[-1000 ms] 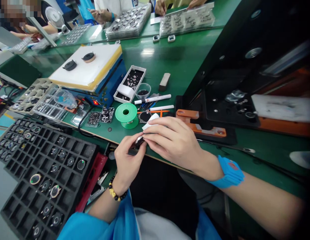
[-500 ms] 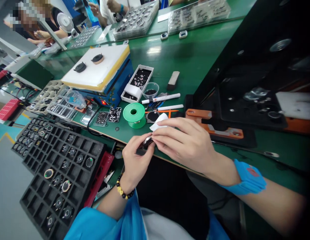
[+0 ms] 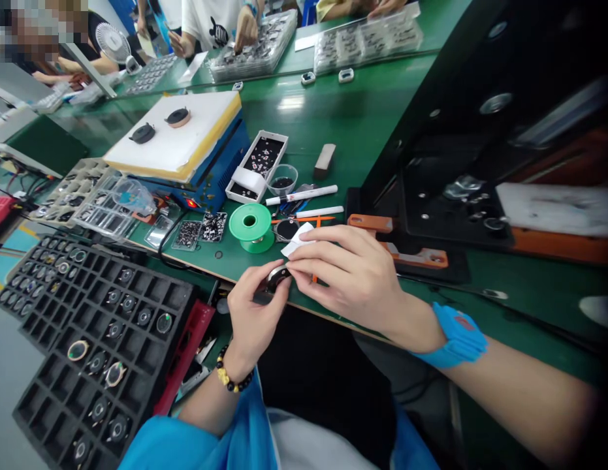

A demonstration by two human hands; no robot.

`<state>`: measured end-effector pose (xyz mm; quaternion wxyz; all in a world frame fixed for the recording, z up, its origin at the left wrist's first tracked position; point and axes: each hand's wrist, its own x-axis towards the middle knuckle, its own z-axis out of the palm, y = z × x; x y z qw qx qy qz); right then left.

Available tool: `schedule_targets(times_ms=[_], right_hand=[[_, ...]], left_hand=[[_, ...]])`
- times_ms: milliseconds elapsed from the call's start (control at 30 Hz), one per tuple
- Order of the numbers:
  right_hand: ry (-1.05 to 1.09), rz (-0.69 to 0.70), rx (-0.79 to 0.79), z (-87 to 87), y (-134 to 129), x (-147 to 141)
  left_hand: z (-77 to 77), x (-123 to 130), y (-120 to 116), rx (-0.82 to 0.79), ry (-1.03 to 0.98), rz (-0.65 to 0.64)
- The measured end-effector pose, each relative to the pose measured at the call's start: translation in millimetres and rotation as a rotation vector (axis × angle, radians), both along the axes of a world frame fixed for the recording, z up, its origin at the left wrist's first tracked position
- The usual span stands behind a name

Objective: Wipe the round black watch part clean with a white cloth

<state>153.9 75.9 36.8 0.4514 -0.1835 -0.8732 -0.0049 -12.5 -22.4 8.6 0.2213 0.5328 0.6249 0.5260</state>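
My left hand [image 3: 255,307] is closed around a round, dark watch case [image 3: 278,277] with a shiny metal rim, held at the table's front edge. Pinched in my right hand [image 3: 347,277] is a folded white wipe [image 3: 297,240], its corner sticking out past the fingers. The fingertips of that hand also meet the rim of the watch case, and they hide part of it. Just beyond my hands stand a green spool [image 3: 251,227] and a round dark disc [image 3: 287,229] lying on the green table.
A black compartment tray [image 3: 151,287] with several watch cases lies at left. A blue heating box [image 3: 220,160] with a white top carries two watch cases. White pens [image 3: 313,194], a parts box [image 3: 261,163] and a black press [image 3: 431,170] stand around. Across the table, people handle parts trays [image 3: 255,55].
The view has shifted a little, so the scene sits further left. The watch case is tilted slightly differently in my fingers. Across the table, a person's hand now reaches into a tray.
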Motion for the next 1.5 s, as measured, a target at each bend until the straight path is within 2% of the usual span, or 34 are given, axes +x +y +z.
schedule_targets(times_ms=[133, 333, 467, 567, 700, 967, 1233, 1500], right_hand=[[0.060, 0.027, -0.123, 3.7, 0.6, -1.2], [0.258, 0.062, -0.503, 12.7, -2.2, -1.6], [0.342, 0.071, -0.786, 14.2, -4.0, -2.6], [0.291, 0.089, -0.903, 14.9, -5.4, -2.8], [0.249, 0.104, -0.910, 15.0, -6.1, -2.5], [0.259, 0.169, -0.799, 10.5, -1.9, -4.9], [0.243, 0.148, -0.901, 8.6, -3.8, -5.5], [0.202, 0.191, -0.984, 9.3, -2.9, -3.9]], left_hand=[[1.6, -1.9, 0.6, -0.017, -0.086, -0.003], [3.1, -6.2, 1.6, -0.002, -0.331, -0.003], [1.2, -8.4, 0.5, 0.037, -0.374, -0.028], [-0.9, -9.6, -0.2, 0.054, -0.376, -0.041], [-3.0, -10.6, -1.0, 0.081, -0.369, -0.059], [-5.0, -10.7, -1.8, 0.123, -0.318, -0.086], [-6.7, -12.4, -0.7, 0.140, -0.285, -0.100], [-5.4, -12.8, -0.6, 0.125, -0.277, -0.095]])
